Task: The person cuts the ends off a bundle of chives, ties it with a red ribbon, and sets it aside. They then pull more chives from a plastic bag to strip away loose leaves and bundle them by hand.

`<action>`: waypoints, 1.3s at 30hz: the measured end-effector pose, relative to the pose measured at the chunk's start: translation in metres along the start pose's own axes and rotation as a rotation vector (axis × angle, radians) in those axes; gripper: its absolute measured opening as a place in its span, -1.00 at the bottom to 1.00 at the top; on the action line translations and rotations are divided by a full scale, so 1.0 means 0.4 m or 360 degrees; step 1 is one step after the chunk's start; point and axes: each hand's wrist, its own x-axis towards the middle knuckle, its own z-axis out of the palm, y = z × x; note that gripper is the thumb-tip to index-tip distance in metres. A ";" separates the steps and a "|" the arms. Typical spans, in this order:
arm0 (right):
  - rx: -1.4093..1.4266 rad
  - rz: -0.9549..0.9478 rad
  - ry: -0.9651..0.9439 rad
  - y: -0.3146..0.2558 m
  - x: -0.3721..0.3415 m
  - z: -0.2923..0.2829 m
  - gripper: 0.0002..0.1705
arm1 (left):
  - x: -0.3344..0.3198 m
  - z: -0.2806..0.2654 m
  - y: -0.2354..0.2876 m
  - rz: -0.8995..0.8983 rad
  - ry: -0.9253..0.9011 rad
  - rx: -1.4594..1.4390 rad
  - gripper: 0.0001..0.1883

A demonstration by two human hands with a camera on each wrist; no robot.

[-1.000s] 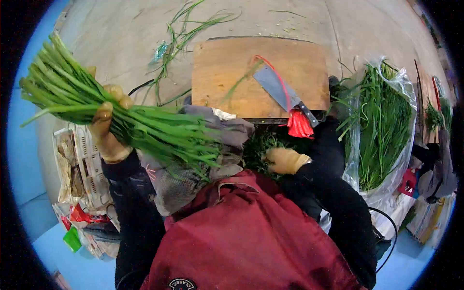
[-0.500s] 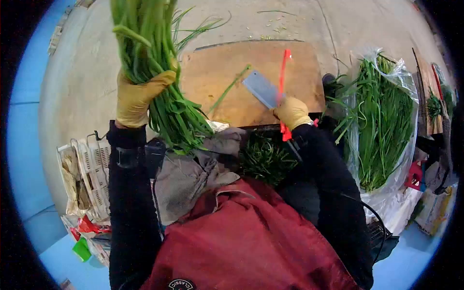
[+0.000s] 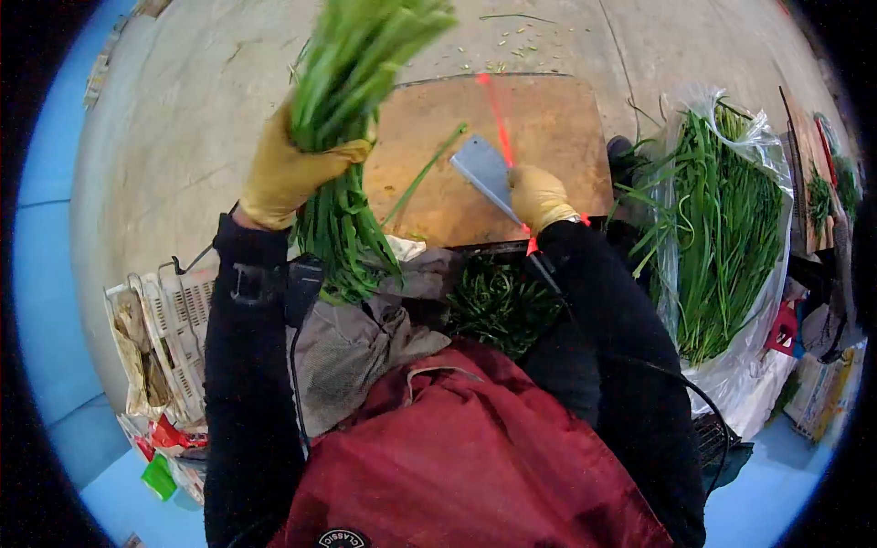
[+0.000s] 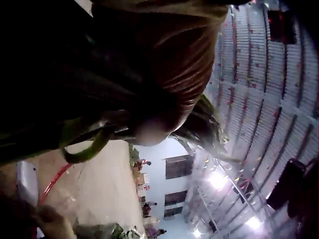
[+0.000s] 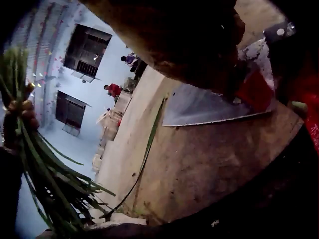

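Note:
In the head view, my gloved left hand [image 3: 297,173] grips a thick bunch of garlic chives [image 3: 343,100] at the left of the wooden board [image 3: 566,128]. The stalk ends point up and the leaves hang down over grey cloth. My gloved right hand [image 3: 539,196] is over the board's front edge, fingers curled on a red plastic strip [image 3: 498,114] that sticks up past the knuckles. Beneath that hand lies a cleaver [image 3: 482,169], its handle mostly hidden; the blade [image 5: 199,107] rests flat on the board in the right wrist view. One loose chive stalk [image 3: 425,173] lies beside it.
An open clear plastic bag of chives [image 3: 722,228] lies to the right. Cut greens [image 3: 502,306] fill the space below the board. White plastic crates [image 3: 187,320] stand at the left, and scraps lie on the concrete floor [image 3: 210,137] beyond.
My left hand has swung the bunch from lying sideways at the left to upright beside the board. The right hand has risen from the cut greens to the red strips by the cleaver.

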 end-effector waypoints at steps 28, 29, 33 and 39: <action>0.0344 -0.0287 0.0078 -0.044 -0.089 -0.140 -0.61 | 0.177 0.379 -0.331 0.0038 -0.0570 0.1712 0.04; 0.0501 -0.0336 0.0172 -0.039 -0.126 -0.167 -0.62 | 0.177 0.372 -0.345 0.0102 -0.0575 0.1692 0.05; 0.1045 -0.0397 0.0461 0.016 -0.295 -0.273 -0.67 | 0.177 0.379 -0.339 0.0147 -0.0585 0.1533 0.00; 0.1170 -0.0057 0.0986 0.188 -0.552 -0.294 -0.79 | 0.175 0.369 -0.292 0.0240 -0.0625 0.1446 0.01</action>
